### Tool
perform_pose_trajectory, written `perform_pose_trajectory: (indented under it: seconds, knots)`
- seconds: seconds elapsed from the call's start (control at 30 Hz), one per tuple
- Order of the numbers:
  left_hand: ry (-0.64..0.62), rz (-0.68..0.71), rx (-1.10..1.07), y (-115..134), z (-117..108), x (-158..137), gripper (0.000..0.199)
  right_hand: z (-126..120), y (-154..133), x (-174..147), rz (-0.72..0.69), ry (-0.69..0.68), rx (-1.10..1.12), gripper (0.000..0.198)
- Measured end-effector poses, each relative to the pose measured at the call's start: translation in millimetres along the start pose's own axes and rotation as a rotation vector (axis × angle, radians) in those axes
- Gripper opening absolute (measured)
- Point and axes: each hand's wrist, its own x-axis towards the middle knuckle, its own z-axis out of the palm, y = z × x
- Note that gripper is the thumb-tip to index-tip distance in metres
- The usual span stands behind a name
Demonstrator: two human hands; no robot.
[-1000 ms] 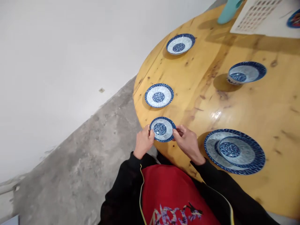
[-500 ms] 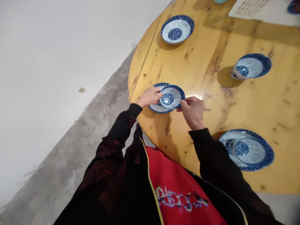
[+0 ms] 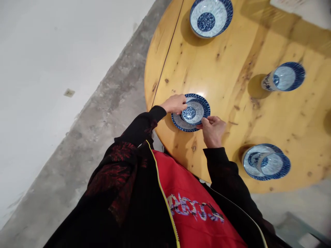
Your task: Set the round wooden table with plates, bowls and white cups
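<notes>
Both hands pinch the rim of a small blue-and-white bowl (image 3: 192,113), one at each side. My left hand (image 3: 176,104) is closed on its left edge and my right hand (image 3: 213,130) on its lower right edge. Beneath the bowl lies a larger patterned plate (image 3: 178,123) near the table's rounded edge. The bowl sits within the plate's outline; whether its base touches the plate I cannot tell.
On the wooden table (image 3: 227,113), a wide bowl (image 3: 206,21) stands at the far side and a tall cup-like bowl (image 3: 284,78) to the right. Nearer right, another bowl (image 3: 271,164) rests in a larger dish (image 3: 250,164). A white object (image 3: 305,10) lies at the top right.
The small bowl has come over the middle of the plate, held by both hands; earlier it overlapped the plate's right side. The camera view has shifted.
</notes>
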Motion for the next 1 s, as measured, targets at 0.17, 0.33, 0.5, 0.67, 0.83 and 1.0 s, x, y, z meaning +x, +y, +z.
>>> perform_pose_trajectory:
  seconds: [0.17,0.33,0.5,0.67,0.83,1.0]
  knots:
    - [-0.033,0.01,-0.107,-4.4,-1.3,5.5,0.029,1.8,2.2,-3.6,0.019,0.031,-0.012,0.01]
    - [-0.102,0.038,-0.071,-5.9,-3.9,7.2,0.027,2.7,2.0,-7.9,0.02,0.05,-0.015,0.012]
    - [-0.066,0.019,0.012,-6.5,-15.6,8.4,0.028,-2.4,3.0,-13.7,0.017,0.025,0.04,0.017]
    - [0.144,0.016,-0.032,-2.8,-41.4,7.4,0.02,-19.1,8.1,-7.6,-0.019,0.163,0.143,0.031]
    - [0.178,0.036,0.001,15.7,-56.1,8.4,0.025,-34.5,4.6,2.6,0.045,0.24,0.246,0.032]
    - [0.126,0.079,0.0,35.7,-51.5,40.1,0.026,-47.6,-5.3,23.3,0.065,0.247,0.355,0.027]
